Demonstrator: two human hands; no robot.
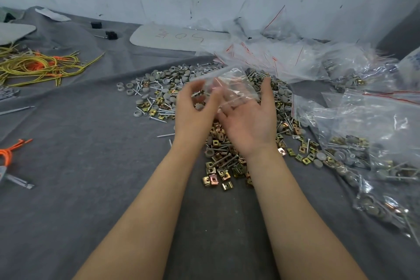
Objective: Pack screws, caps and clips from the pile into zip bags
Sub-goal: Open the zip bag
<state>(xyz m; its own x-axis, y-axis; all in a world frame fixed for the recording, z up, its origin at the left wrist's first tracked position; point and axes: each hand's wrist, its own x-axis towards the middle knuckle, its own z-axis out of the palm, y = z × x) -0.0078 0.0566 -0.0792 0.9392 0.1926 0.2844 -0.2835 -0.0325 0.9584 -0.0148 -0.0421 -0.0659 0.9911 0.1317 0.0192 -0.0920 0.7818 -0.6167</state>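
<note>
Clear zip bag (pixel 229 88) is held over the pile (pixel 218 166), just far of both palms. Its edge is pinched in L hand (pixel 193 109) grip; R hand (pixel 250 120) is spread open beneath. Bag's long axis is blurred, can't be told.

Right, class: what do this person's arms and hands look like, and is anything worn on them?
The left forearm and right forearm are bare, with no sleeves in view. The left hand and right hand wear no gloves; no watch, bracelet or ring shows, though the fingers are blurred.
</note>
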